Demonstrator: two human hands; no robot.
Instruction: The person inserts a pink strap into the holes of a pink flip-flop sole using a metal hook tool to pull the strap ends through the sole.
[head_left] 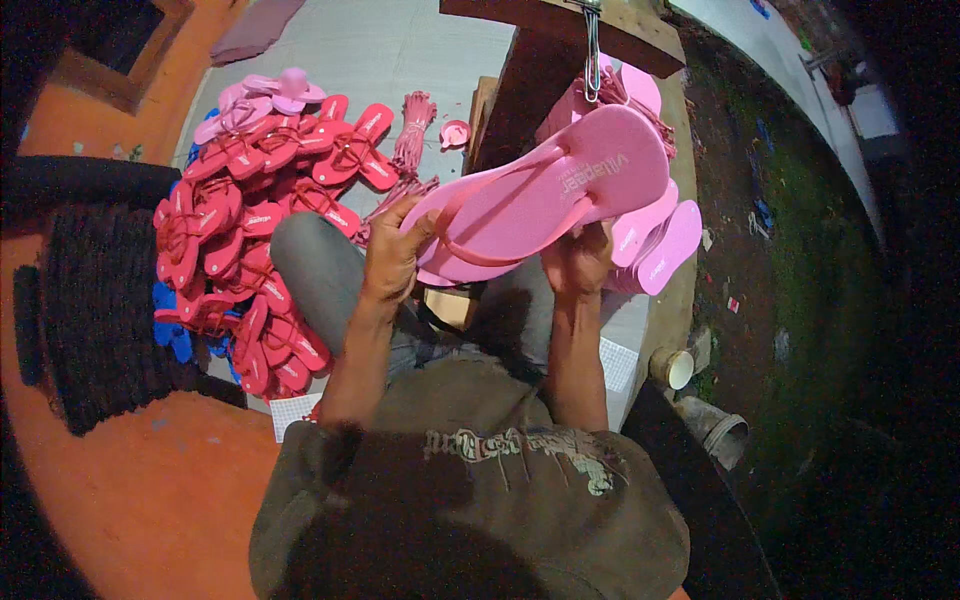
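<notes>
A pink flip-flop (515,205) is held up in front of me, its toe end to the right and its footbed facing up. My left hand (393,250) grips the heel end, thumb on top. My right hand (582,258) is closed at the near edge by the strap's side, its fingers partly hidden beneath the sole. The salmon-pink strap (465,225) is fitted through the sole. Just past the toe end, a metal hook-like tool (592,60) hangs from a wooden beam (560,25). Stacked pink soles (668,245) stand right of my right hand.
A large heap of red flip-flops (245,230) lies to my left, with pink ones (265,95) at its far end. Bundles of straps (412,130) lie beyond my knee near a small pink cup (454,133). A white container (672,369) and a bucket (725,440) stand at right.
</notes>
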